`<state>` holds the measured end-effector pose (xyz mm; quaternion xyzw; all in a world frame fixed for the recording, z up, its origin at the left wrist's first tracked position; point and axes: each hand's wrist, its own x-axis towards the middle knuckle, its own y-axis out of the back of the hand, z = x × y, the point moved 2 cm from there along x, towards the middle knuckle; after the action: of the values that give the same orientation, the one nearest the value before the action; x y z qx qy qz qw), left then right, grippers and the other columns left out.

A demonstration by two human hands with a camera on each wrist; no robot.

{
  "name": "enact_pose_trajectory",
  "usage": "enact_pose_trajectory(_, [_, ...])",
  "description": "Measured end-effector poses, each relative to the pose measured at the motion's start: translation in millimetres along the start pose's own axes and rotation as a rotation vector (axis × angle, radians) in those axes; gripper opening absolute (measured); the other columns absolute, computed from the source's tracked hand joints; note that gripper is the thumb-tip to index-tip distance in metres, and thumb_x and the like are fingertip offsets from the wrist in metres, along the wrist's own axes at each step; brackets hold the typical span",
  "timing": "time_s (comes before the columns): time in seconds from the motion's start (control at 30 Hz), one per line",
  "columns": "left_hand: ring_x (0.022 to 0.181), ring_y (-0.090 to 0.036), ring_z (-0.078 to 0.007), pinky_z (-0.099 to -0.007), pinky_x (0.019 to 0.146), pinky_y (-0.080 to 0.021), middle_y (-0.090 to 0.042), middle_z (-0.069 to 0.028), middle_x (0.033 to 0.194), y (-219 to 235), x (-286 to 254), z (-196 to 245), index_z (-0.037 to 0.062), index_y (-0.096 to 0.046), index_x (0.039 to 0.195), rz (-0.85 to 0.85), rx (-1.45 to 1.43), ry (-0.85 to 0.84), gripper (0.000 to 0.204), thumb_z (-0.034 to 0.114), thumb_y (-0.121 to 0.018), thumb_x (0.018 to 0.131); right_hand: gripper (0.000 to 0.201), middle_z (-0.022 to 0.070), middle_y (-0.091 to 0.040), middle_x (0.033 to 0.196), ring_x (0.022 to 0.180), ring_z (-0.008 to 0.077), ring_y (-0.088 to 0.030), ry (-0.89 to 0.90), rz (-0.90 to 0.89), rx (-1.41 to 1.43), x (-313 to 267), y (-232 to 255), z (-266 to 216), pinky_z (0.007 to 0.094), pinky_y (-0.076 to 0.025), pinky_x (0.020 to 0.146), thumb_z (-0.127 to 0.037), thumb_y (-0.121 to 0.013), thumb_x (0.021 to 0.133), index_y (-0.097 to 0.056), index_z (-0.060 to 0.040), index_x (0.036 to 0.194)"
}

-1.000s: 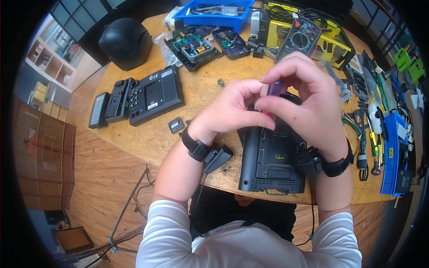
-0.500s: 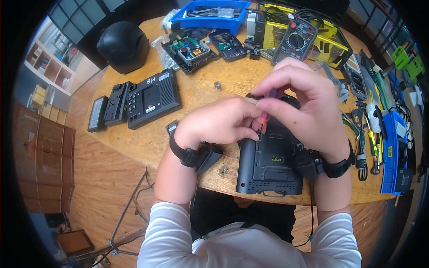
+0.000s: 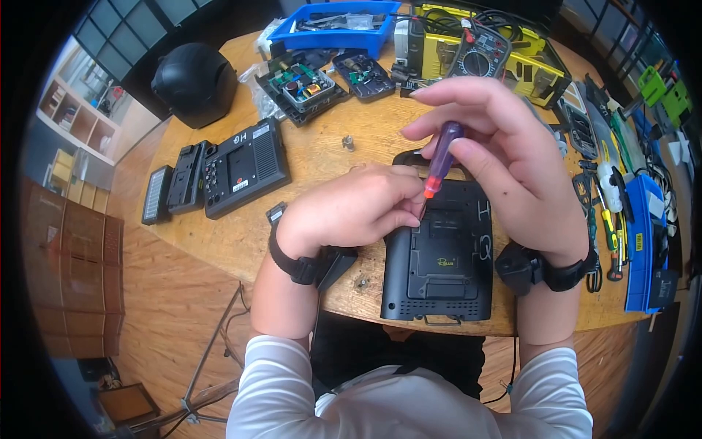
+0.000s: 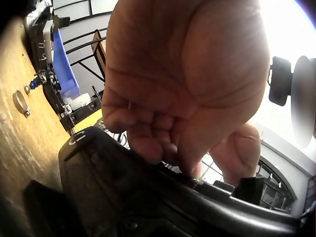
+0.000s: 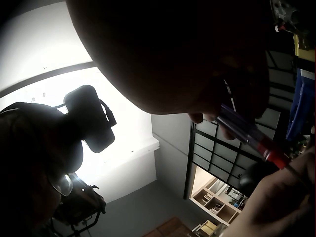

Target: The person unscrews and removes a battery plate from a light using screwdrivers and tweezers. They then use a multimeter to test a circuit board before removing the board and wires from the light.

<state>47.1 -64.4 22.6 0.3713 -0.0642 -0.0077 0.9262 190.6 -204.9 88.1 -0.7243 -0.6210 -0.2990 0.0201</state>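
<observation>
A screwdriver with a purple and red handle [image 3: 442, 157] stands tilted over the left edge of a black, box-shaped device [image 3: 447, 249]. My right hand [image 3: 504, 157] holds the handle loosely, thumb against it and the other fingers spread around and behind it. Low down, my left hand [image 3: 351, 206] pinches the thin shaft between thumb and fingers, right at the device's edge. In the left wrist view the curled left fingers [image 4: 148, 143] come down to the dark casing [image 4: 113, 182]; the screwdriver's tip is hidden. From the right wrist view, the shaft runs into the left hand [image 5: 276, 197].
To the left lie a black panel-like unit [image 3: 248, 164] and smaller black modules. Behind are opened circuit-board housings [image 3: 303, 91], a blue tray [image 3: 333, 36], a multimeter [image 3: 479, 58] and a yellow case [image 3: 537, 73]. Hand tools [image 3: 610, 219] line the right side.
Both hands first met around the screwdriver above the device, then the left lowered to its edge. The right fingers have since spread and the right hand shifted right, exposing the handle.
</observation>
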Motion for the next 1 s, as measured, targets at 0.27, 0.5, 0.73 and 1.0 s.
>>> enact_pose_trajectory(0.27, [0.088,-0.066,-0.033,-0.0398,0.08,-0.052,-0.065,-0.013,0.092,4.3,0.7,2.7,0.001,-0.063,0.094,-0.036,-0.03,-0.036,0.012,0.007,-0.073,0.089,0.04,0.0177,-0.068,0.122,0.104,0.0172,-0.066,0.13,0.173,0.086,-2.0,13.6,-2.1,0.0303,-0.055,0.093,-0.001,-0.05,0.103,-0.048,0.0023,0.143])
enact_pose_trajectory(0.5, [0.095,-0.067,-0.0124,-0.027,0.08,-0.053,-0.071,-0.0075,0.1,23.5,-9.0,-25.7,0.001,-0.062,0.103,0.485,-0.429,0.04,0.003,0.003,-0.063,0.101,0.041,0.0177,-0.068,0.124,0.106,0.0179,-0.066,0.145,0.226,0.065,-6.5,25.4,-12.4,0.0317,-0.054,0.096,-0.005,-0.051,0.105,-0.046,0.0021,0.145])
enact_pose_trajectory(0.73, [0.081,-0.065,-0.0089,-0.0257,0.073,-0.052,-0.07,-0.0036,0.087,54.4,-26.9,-70.7,-0.0024,-0.066,0.107,0.907,0.17,0.376,0.011,0.006,-0.065,0.1,0.041,0.0173,-0.067,0.124,0.107,0.0171,-0.065,0.168,0.242,0.027,-10.5,29.1,-19.8,0.0311,-0.053,0.097,-0.005,-0.052,0.105,-0.046,0.0016,0.145])
enact_pose_trajectory(1.0, [0.082,-0.071,-0.0237,-0.0356,0.077,-0.056,-0.072,-0.0134,0.087,47.2,-26.4,-88.1,-0.0004,-0.073,0.113,0.743,0.466,0.38,0.023,-0.002,-0.063,0.092,0.039,0.0171,-0.067,0.123,0.109,0.0165,-0.065,0.155,0.25,-0.021,-10.7,27.1,-20.2,0.0299,-0.053,0.097,-0.002,-0.05,0.104,-0.047,0.0015,0.143])
